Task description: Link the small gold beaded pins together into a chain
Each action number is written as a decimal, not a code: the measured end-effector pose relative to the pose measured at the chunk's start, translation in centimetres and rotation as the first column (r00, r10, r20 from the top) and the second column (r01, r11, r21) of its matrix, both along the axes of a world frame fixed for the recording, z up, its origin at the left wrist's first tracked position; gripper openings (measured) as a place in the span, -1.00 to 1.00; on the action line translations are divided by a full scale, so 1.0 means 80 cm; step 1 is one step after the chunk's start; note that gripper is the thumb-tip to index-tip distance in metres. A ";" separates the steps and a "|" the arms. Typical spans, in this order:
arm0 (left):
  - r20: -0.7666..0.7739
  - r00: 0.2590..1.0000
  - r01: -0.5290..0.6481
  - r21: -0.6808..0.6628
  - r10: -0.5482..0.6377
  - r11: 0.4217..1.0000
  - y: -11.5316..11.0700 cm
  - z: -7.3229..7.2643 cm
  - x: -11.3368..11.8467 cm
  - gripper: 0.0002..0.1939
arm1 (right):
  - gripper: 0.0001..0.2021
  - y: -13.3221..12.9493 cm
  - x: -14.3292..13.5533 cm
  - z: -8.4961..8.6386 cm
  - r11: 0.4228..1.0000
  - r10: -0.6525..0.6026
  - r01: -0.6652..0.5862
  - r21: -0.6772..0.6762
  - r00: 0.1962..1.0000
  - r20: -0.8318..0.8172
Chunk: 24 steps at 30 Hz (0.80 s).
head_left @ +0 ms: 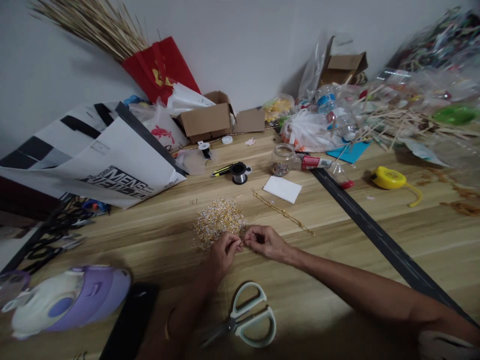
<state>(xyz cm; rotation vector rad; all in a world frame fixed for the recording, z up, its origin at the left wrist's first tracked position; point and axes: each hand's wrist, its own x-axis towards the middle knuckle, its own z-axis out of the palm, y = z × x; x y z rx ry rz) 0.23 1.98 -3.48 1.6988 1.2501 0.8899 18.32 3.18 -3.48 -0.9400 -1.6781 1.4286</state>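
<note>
A pile of small gold and silver pieces [219, 220] lies on the wooden table. At its lower right edge my left hand [225, 250] is closed, fingertips pinched on something too small to make out. My right hand [268, 242] is closed too, thumb and index finger pressed together close to the left fingertips; what it holds is too small to tell. A gold chain [283, 212] lies beyond my right hand, beside a folded white paper [282, 189]. Scissors with pale handles [249, 315] rest below my hands.
A wire spool [239, 173], a jar of beads [281, 162] and a yellow tape measure [390, 178] stand farther back. Left are a large paper bag [112, 165], pliers [62, 245] and a purple-white bottle [75, 300]. Plastic bottles and sticks crowd the back right.
</note>
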 end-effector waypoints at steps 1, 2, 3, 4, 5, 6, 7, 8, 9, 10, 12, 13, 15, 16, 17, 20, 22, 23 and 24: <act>-0.021 1.000 0.002 0.021 -0.002 1.000 0.000 0.000 0.000 -0.91 | -0.82 0.000 0.000 0.000 1.000 0.001 -0.001 0.003 1.000 0.002; -0.039 0.999 0.006 0.040 -0.004 0.999 0.000 0.000 0.000 -0.91 | -0.82 0.000 0.000 0.000 1.000 0.003 -0.003 0.006 1.000 0.005; -0.054 0.999 0.009 0.054 -0.006 0.998 0.000 0.000 0.000 -0.91 | -0.82 0.000 0.000 0.000 1.000 0.005 -0.005 0.010 1.000 0.010; -0.064 0.998 0.010 0.066 -0.005 0.998 0.000 0.000 0.000 -0.91 | -0.82 0.000 0.000 0.000 1.000 0.008 -0.008 0.014 1.000 0.015; -0.070 0.998 0.010 0.075 -0.005 0.997 -0.001 -0.001 -0.001 -0.92 | -0.81 0.000 0.001 -0.001 1.000 0.012 -0.012 0.017 1.000 0.018; -0.076 0.997 0.010 0.080 -0.004 0.997 -0.001 -0.002 -0.001 -0.92 | -0.81 0.000 0.001 -0.001 1.000 0.017 -0.017 0.020 1.000 0.019; -0.083 0.997 0.009 0.084 -0.002 0.996 -0.001 -0.002 -0.001 -0.92 | -0.80 0.000 0.001 -0.001 0.999 0.021 -0.022 0.024 1.000 0.020; -0.091 0.996 0.006 0.089 0.003 0.996 -0.001 -0.002 -0.001 -0.92 | -0.80 0.000 0.001 -0.001 0.999 0.024 -0.025 0.029 0.999 0.022; -0.099 0.995 0.003 0.095 0.006 0.995 -0.001 -0.002 -0.001 -0.92 | -0.80 0.000 0.001 0.000 0.999 0.026 -0.027 0.036 0.999 0.026; -0.108 0.994 0.002 0.102 0.009 0.995 -0.002 -0.001 -0.001 -0.91 | -0.80 0.000 0.001 0.000 0.999 0.027 -0.028 0.043 0.999 0.031; -0.137 0.991 0.004 0.118 0.012 0.993 -0.003 0.003 -0.001 -0.91 | -0.81 -0.001 0.001 0.001 0.998 0.028 -0.030 0.058 0.999 0.044; -0.156 0.988 0.004 0.129 0.016 0.992 -0.003 0.005 0.000 -0.91 | -0.81 -0.001 0.001 0.001 0.997 0.031 -0.034 0.063 0.998 0.050; -0.193 0.981 -0.005 0.153 0.035 0.988 -0.003 0.008 0.000 -0.90 | -0.82 -0.001 0.001 0.002 0.997 0.030 -0.035 0.070 0.998 0.063; -0.207 0.977 -0.011 0.162 0.045 0.987 -0.003 0.009 0.001 -0.90 | -0.83 -0.001 0.001 0.002 0.997 0.029 -0.034 0.074 0.997 0.068; -0.213 0.976 -0.015 0.168 0.051 0.986 -0.002 0.008 0.001 -0.89 | -0.83 -0.001 0.001 0.002 0.996 0.027 -0.032 0.080 0.997 0.072; -0.211 0.976 -0.010 0.171 0.047 0.985 -0.001 0.004 -0.001 -0.89 | -0.82 -0.001 0.001 0.000 0.995 0.030 -0.037 0.098 0.997 0.074; -0.218 0.975 -0.005 0.169 0.043 0.986 -0.001 0.001 -0.003 -0.90 | -0.83 -0.001 0.001 -0.003 0.994 0.034 -0.042 0.102 0.997 0.076; -0.222 0.974 -0.005 0.169 0.043 0.986 0.000 0.000 -0.003 -0.91 | -0.83 -0.001 0.001 -0.004 0.994 0.036 -0.044 0.102 0.996 0.078; -0.224 0.974 -0.004 0.166 0.041 0.986 -0.001 0.000 -0.003 -0.91 | -0.84 -0.001 0.002 -0.004 0.994 0.039 -0.047 0.102 0.996 0.080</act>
